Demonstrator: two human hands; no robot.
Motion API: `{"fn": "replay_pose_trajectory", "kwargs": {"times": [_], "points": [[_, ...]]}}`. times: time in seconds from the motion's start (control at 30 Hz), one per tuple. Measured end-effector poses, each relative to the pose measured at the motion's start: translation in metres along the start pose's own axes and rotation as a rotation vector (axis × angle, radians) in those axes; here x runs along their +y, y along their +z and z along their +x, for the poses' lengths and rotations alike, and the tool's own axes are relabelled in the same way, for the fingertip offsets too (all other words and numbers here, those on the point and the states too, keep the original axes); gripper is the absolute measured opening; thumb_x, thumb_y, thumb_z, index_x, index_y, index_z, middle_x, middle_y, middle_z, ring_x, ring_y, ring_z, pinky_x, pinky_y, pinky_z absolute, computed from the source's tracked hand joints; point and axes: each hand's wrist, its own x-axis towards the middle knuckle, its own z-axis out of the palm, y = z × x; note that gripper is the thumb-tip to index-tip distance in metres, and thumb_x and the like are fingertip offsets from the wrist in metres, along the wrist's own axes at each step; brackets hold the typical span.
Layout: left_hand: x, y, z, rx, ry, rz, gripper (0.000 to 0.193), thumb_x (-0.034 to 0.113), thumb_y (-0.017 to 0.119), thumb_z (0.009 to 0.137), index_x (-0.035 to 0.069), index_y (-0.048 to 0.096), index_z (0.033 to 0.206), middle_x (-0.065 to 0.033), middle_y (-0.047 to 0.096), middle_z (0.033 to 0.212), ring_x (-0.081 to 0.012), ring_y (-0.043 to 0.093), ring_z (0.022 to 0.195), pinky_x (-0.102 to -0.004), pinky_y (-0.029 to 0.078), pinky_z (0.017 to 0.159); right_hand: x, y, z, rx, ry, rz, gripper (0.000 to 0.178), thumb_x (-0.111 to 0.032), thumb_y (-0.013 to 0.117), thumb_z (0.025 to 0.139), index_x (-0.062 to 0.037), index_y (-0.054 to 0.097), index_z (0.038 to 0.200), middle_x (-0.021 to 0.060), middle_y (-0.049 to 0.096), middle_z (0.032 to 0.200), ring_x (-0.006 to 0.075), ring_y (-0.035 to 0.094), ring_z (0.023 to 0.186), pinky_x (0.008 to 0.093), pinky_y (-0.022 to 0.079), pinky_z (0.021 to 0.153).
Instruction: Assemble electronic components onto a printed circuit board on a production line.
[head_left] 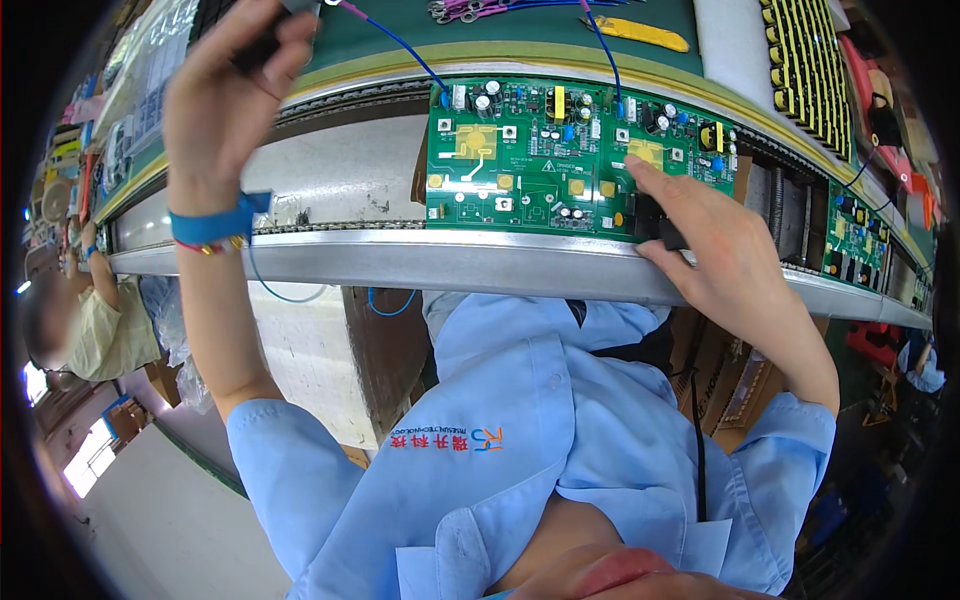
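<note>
My right hand [725, 235] is at the right part of a green circuit board panel [530, 205]. Its index finger lies over the board, while the thumb is at the near edge. Between them sits a black block-shaped component [655, 218], partly covered by the fingers. My left hand [225, 95] is raised at the upper left, slightly blurred and partly cut off by the frame. Its fingers curl around something dark [262, 50] whose kind I cannot make out. Two blue wires [400, 45] rise from the board's far edge.
The panel rests on a conveyor with a metal front rail [480, 250]. Beyond it, a green mat [380, 50] bears a yellow-handled cutter [645, 34] and bundled wires [490, 10]. Rows of black-and-yellow parts [808, 70] stand far right. More boards [855, 235] lie rightward; another person [110, 320] is left.
</note>
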Motion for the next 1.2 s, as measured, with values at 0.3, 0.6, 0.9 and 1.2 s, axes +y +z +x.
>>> {"fn": "replay_pose_trajectory", "kwargs": {"times": [0.3,0.6,0.9,1.2], "points": [[-0.077,0.091,-0.038,-0.401,0.342,1.055,0.046,0.0,0.071,0.075,0.004,0.059,0.119,-0.0066,0.061,0.103,-0.0195,0.061,0.087,-0.0281,0.051,0.076,0.002,-0.023,-0.007,-0.013,0.309,0.68,0.036,0.006,0.068,0.074,-0.0064,0.055,0.105,0.0005,0.05,0.098,0.0093,0.05,0.091,0.0219,0.042,0.069],[-0.083,0.107,-0.034,-0.506,0.206,1.299,0.042,0.005,0.075,0.073,0.003,0.061,0.113,-0.0124,0.061,0.099,-0.0319,0.063,0.092,-0.0385,0.053,0.076,0.014,-0.018,-0.022,0.028,0.318,0.732,0.048,-0.001,0.076,0.073,-0.007,0.056,0.117,0.0002,0.059,0.1,0.0071,0.056,0.088,0.019,0.043,0.066],[-0.08,0.118,-0.031,-0.586,0.228,1.468,0.043,0.01,0.077,0.071,0.002,0.063,0.11,-0.0118,0.062,0.1,-0.0324,0.063,0.088,-0.0404,0.052,0.075,0.021,-0.02,-0.032,0.096,0.359,0.716,0.041,-0.001,0.072,0.077,-0.007,0.059,0.115,0.0036,0.062,0.115,0.0094,0.059,0.093,0.0194,0.045,0.065],[-0.077,0.117,-0.038,-0.494,0.206,1.519,0.042,0.015,0.077,0.073,0.003,0.063,0.111,-0.0119,0.062,0.096,-0.0324,0.063,0.084,-0.0409,0.051,0.07,0.021,-0.024,-0.046,0.114,0.354,0.569,0.047,0.004,0.072,0.072,-0.0066,0.062,0.117,0.0046,0.059,0.106,0.0134,0.057,0.084,0.0223,0.046,0.064]]}}
